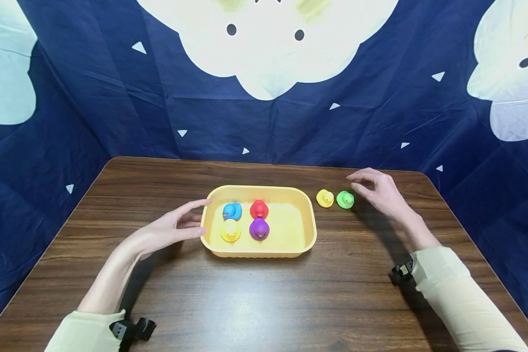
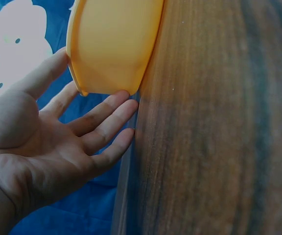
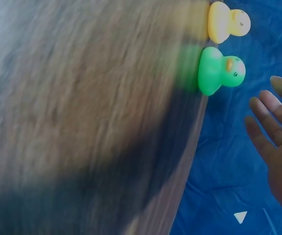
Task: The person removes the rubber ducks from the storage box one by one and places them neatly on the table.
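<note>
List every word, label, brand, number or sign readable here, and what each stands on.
None can be read: no lettering shows on the six toy ducks, yellow tub or wood-grain table.
The blue backdrop carries printed clouds and white triangles, not text.
Any markings on the black wrist devices are too small to read.

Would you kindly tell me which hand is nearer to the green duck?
Right. The right hand hovers beside the green duck; the left hand touches the tray, farther left.
</note>
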The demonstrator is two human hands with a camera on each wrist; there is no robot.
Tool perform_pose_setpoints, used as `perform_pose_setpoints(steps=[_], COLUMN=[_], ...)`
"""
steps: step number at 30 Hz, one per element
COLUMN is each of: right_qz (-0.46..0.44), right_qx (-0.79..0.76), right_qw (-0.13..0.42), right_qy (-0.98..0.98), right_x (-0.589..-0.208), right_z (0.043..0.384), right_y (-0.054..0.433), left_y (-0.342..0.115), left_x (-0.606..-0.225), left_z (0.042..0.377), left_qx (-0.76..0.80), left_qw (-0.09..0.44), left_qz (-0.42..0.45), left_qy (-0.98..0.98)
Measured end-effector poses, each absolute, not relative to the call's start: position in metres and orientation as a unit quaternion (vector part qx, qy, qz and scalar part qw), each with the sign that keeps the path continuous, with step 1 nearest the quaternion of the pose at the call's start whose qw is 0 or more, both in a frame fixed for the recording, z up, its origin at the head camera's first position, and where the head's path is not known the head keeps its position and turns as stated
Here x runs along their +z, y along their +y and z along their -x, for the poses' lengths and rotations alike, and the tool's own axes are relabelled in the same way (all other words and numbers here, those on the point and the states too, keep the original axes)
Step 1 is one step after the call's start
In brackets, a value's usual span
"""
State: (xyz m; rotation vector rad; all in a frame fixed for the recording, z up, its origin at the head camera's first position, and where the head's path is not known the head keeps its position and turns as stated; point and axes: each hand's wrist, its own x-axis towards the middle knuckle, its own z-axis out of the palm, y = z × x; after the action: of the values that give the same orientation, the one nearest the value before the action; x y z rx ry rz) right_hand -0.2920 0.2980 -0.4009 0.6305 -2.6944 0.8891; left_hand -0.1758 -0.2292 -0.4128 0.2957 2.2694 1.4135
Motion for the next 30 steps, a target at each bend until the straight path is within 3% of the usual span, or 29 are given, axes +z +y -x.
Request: perform_pose_setpoints(steps=[15, 30], right_qz=[-0.285, -0.296], right_qx=[0.337, 0.358], right_qw=[0.152, 0.179], right_qy=[-0.884, -0.867], right_x=[-0.383, -0.376], right_z=[0.283, 0.274], right_y=[0.268, 0.243], left_y=[-0.230, -0.231], left_x=[-0.413, -0.413], left_z=[0.176, 0.177], left_qx=[0.510, 0.509], left_qw=[0.221, 0.222], left_qz=[-0.107, -0.105], left_qy=[0.824, 0.825])
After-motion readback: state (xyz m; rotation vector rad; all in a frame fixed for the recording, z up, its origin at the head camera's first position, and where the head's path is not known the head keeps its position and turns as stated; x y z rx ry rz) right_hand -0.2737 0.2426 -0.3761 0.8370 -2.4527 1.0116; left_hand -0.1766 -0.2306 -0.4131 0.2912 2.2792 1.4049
